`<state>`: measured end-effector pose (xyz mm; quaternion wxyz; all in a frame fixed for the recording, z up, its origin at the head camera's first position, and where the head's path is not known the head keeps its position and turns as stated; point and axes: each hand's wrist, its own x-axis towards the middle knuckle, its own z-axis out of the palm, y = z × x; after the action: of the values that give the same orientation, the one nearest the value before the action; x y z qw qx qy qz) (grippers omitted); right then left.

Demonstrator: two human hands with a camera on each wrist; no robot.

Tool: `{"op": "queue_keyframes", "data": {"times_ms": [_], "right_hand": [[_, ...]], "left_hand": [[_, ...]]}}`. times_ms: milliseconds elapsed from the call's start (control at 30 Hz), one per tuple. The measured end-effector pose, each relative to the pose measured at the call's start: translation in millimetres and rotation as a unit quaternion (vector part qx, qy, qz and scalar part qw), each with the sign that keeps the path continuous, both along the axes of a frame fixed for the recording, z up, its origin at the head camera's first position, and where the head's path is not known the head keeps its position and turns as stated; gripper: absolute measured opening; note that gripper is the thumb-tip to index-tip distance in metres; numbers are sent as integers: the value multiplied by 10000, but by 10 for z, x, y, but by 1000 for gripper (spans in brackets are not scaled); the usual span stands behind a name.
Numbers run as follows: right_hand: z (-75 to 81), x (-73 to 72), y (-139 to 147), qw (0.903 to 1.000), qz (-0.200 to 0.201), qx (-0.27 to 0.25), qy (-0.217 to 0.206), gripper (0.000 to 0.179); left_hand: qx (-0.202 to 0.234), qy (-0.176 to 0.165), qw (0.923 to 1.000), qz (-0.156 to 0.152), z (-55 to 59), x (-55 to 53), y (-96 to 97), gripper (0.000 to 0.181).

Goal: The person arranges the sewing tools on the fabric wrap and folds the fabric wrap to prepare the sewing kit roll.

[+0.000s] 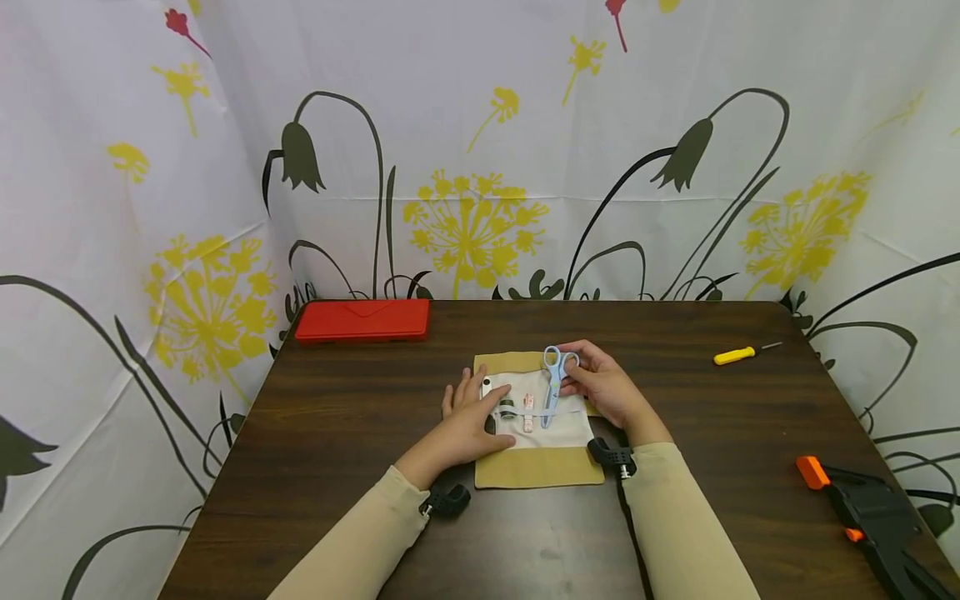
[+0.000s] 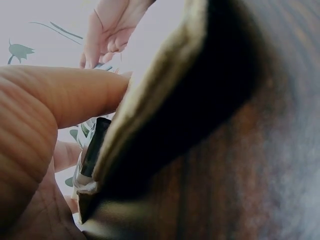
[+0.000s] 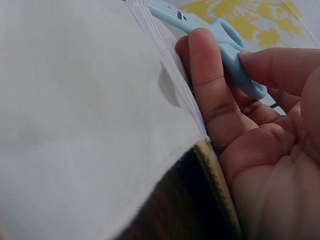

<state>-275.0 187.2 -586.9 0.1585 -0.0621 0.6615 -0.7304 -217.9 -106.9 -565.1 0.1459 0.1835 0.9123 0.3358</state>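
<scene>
A tan fabric organizer (image 1: 538,468) with a white lining lies unfolded on the table, a white elastic band across its middle. My right hand (image 1: 606,388) pinches the handle of light blue scissors (image 3: 231,62) between thumb and fingers. Their blades point toward me and overlap the elastic band (image 3: 165,55). On the organizer's left side, my left hand (image 1: 472,423) rests with fingers spread and its thumb (image 2: 95,92) on the cloth. Beside it, a small dark green item (image 1: 507,408) and a small pink-and-white patterned piece (image 1: 528,412) sit at the band.
A red case (image 1: 362,321) stands at the table's back left. Toward the right lies a yellow-handled screwdriver (image 1: 735,356), and nearer the right edge a black and orange clamp (image 1: 870,508). A flowered curtain (image 1: 465,125) hangs behind the dark wooden table (image 1: 322,433).
</scene>
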Motion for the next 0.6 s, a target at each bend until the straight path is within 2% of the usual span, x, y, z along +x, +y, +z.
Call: {"op": "queue_keyframes", "data": {"times_ms": [167,333,600], "right_hand": [[9,12,-17,9997,24,249,-63,31],[20,28,-29,9973,181,705,18,26],[92,64,-120,9869,92,1586,269,22]], "left_hand": [[-29,-33,10000,-3,-4,2,6,85],[-145,-70,9999,21,6,-4,22,85],[-7,-78,10000,-10,-23,-19,14,86]]}}
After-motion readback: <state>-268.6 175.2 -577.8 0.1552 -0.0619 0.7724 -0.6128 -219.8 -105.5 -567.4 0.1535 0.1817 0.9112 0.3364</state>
